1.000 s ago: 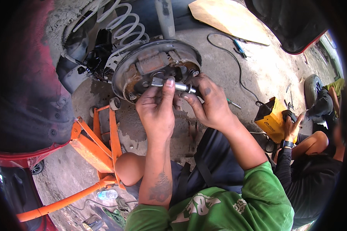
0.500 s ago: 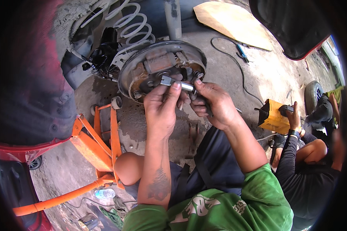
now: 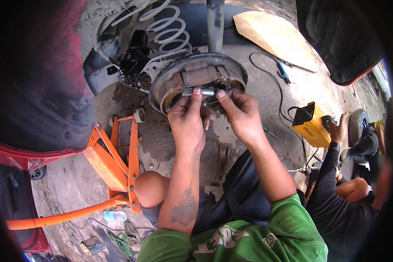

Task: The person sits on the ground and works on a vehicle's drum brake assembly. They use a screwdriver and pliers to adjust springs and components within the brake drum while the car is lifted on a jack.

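My left hand [image 3: 187, 118] pinches a silver brake adjuster [image 3: 208, 92], a short metal rod with a flat end, between thumb and fingers. At its other end, my right hand [image 3: 241, 114] grips it with the thumb on top; part of the rod is hidden by my fingers. Both hands hold it level in front of the round drum-brake backing plate [image 3: 179, 69], close to its lower edge. A rusty brown brake part [image 3: 199, 76] is mounted on that plate, just beyond the adjuster. Whether the adjuster touches the brake cannot be made out.
A white coil spring [image 3: 172, 31] and a grey strut [image 3: 215, 28] rise behind the brake. An orange floor jack [image 3: 109, 163] stands left, near a plastic bottle [image 3: 115, 216]. A screwdriver [image 3: 270, 132] lies right. A co-worker's hand [image 3: 337, 129] holds a yellow box [image 3: 311, 126].
The adjuster has turned from slanted to nearly level. My right hand has come up beside its end. The whole view has shifted, and the yellow box is tilted differently.
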{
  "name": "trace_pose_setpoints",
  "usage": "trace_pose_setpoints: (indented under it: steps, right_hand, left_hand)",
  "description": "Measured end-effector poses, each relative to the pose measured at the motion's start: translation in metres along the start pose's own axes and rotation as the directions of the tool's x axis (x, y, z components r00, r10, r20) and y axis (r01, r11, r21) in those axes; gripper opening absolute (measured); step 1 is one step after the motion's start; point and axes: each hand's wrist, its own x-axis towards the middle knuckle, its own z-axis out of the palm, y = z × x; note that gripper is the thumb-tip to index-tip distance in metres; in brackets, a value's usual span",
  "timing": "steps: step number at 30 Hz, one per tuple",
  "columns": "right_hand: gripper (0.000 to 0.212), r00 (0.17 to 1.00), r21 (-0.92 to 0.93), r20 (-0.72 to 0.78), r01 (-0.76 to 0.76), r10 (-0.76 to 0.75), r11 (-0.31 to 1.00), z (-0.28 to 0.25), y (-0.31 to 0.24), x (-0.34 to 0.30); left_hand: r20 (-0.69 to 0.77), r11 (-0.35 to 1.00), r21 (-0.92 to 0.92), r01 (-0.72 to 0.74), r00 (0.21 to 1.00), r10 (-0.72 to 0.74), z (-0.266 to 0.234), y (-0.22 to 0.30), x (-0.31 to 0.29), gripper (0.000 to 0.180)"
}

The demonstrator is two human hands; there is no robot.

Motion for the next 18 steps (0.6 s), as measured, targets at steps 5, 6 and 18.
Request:
trace_pose_setpoints:
  steps: [5,6,18]
  right_hand:
    - [0.028,1.000,0.014,0.000,0.022,-0.022,1.000,0.008,0.003,0.007]
    - [0.029,0.999,-0.003,-0.003,0.044,-0.044,0.999,0.008,0.003,0.008]
    - [0.030,0.999,0.127,-0.052,0.008,-0.002,0.992,0.010,0.010,0.012]
  left_hand:
    - [-0.037,0.998,-0.061,-0.029,0.999,0.026,-0.002,-0.005,0.006,0.023]
    - [-0.037,0.997,-0.064,-0.038,0.999,0.036,-0.002,-0.007,0.007,0.023]
    - [-0.056,0.998,-0.035,-0.057,0.997,0.055,-0.003,-0.007,0.007,0.026]
